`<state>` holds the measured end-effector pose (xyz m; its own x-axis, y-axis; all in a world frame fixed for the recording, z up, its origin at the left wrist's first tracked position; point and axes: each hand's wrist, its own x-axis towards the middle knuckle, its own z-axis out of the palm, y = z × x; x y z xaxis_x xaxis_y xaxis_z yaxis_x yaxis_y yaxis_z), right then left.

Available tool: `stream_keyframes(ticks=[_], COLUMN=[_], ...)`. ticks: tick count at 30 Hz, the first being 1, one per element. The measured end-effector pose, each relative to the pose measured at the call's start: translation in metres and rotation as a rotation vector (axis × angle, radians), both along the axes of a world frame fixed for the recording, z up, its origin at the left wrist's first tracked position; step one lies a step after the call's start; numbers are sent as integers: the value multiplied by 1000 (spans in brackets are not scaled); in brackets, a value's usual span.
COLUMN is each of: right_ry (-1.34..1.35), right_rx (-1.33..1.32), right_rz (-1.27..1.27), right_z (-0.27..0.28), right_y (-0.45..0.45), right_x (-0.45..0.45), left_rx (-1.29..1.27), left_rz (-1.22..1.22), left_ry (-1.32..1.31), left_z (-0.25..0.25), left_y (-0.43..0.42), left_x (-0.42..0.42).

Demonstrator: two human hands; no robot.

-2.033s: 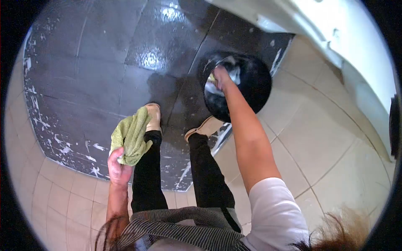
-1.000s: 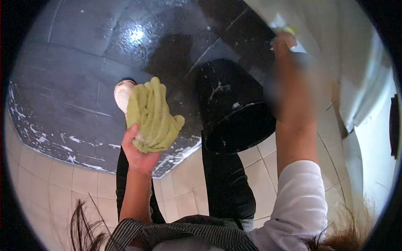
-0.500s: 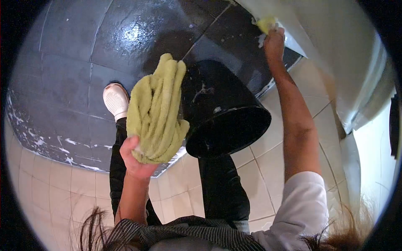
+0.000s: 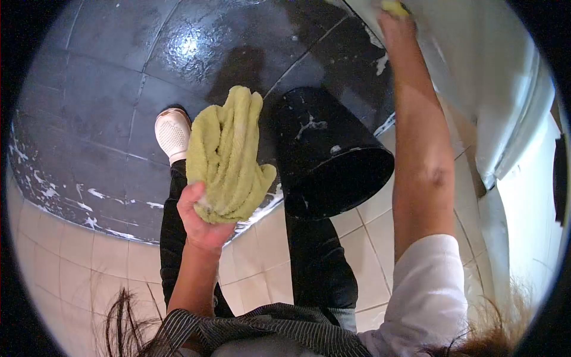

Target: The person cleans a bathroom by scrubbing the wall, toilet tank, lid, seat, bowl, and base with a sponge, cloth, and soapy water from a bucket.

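A folded yellow-green towel (image 4: 229,154) is gripped at its lower end by my left hand (image 4: 202,217), the thumb lying over it. At the top right, my right hand (image 4: 397,27) is closed on a yellow sponge (image 4: 395,8), against the pale curtain-like surface (image 4: 464,47). The sponge is only partly in view and its edges are blurred. Between my arms a black bucket (image 4: 333,154) lies tilted with its open mouth facing me, and whitish foam marks show on its side.
Dark wet floor tiles (image 4: 101,107) fill the raised area, with white foam (image 4: 98,193) along its near edge. Beige tiles (image 4: 256,256) lie below. My white shoe (image 4: 173,132) stands on the dark tiles. The pale hanging sheet (image 4: 505,119) borders the right side.
My right hand has moved up along the pale surface with the sponge, uncovering foam on the dark tile edge. The towel stays in my left hand, and the view has shifted slightly.
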<state>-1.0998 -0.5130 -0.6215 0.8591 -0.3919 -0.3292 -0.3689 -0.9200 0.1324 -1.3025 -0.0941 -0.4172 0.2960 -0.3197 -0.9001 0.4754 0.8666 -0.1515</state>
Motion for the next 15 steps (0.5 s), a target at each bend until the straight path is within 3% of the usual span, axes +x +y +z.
stream_keyframes(ticks=[3, 9, 15], right_ry=[92, -78, -184], right_rx=[-73, -22, -7], right_rz=[88, 218, 67], right_z=[-44, -4, -32], right_y=[-2, -47, -8], right_x=[23, -27, -7], left_rx=[-11, 2, 18], left_rz=[47, 103, 78], left_ry=[0, 26, -22], left_z=[0, 1, -4], left_y=[5, 3, 3], left_x=[-1, 1, -6])
